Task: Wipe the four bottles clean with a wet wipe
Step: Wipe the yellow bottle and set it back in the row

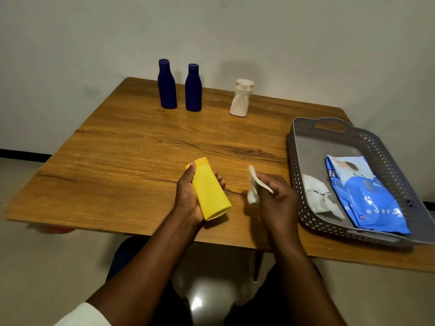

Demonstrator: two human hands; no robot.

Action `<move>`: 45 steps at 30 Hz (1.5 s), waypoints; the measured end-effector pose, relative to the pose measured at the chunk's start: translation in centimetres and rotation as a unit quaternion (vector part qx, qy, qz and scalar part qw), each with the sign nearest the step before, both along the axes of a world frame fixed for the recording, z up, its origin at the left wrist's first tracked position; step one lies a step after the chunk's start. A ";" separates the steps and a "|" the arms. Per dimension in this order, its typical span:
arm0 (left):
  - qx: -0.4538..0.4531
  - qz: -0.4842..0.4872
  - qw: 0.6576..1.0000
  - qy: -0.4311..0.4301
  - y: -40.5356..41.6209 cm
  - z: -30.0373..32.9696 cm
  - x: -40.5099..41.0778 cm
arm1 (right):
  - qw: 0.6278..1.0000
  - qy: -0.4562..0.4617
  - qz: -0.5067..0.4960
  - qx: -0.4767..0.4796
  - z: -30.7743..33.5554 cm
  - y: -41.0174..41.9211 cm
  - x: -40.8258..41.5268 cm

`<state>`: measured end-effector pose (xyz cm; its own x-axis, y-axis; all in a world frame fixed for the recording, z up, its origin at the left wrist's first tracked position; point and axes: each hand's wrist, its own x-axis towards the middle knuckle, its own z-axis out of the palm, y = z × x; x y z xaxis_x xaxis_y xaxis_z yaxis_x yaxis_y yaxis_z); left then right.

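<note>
My left hand (187, 196) grips a yellow bottle (210, 191), tilted with its cap pointing away from me, just above the table's near middle. A short gap to its right, my right hand (277, 198) pinches a folded white wet wipe (253, 188); the wipe is not touching the bottle. Two dark blue bottles (167, 84) (193, 88) stand upright side by side at the table's far edge. A white bottle (242, 98) stands upright to their right.
A grey perforated tray (296, 161) sits at the table's right edge, holding a blue wet wipe pack (367, 196) and crumpled used white wipes (317, 196). The wooden table (129, 149) stands against a pale wall. My knees show below the near edge.
</note>
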<state>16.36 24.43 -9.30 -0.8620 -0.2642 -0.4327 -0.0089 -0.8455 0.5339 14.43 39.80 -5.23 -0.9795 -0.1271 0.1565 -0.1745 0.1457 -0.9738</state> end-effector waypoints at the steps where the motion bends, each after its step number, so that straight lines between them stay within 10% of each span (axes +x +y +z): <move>1: -0.006 -0.013 1.000 -0.006 0.1 0.2 0.1 | 0.999 0.029 0.023 0.034 0.6 -0.8 -0.8; 6: -0.052 -0.074 0.995 -0.028 0.9 0.8 0.3 | 0.974 0.140 0.116 0.138 1.4 -4.5 -3.6; 16: 0.009 -0.034 0.997 -0.069 0.1 1.7 -0.1 | 0.974 0.067 0.190 0.104 0.1 -3.3 -0.8; 30: 0.069 0.102 0.982 -0.145 -0.2 2.9 -3.0 | 0.954 0.280 -0.073 0.077 -1.1 -5.1 3.3; 45: 0.013 0.133 0.974 -0.185 -1.3 2.4 -3.1 | 0.894 0.392 0.015 0.218 -3.3 -4.3 5.4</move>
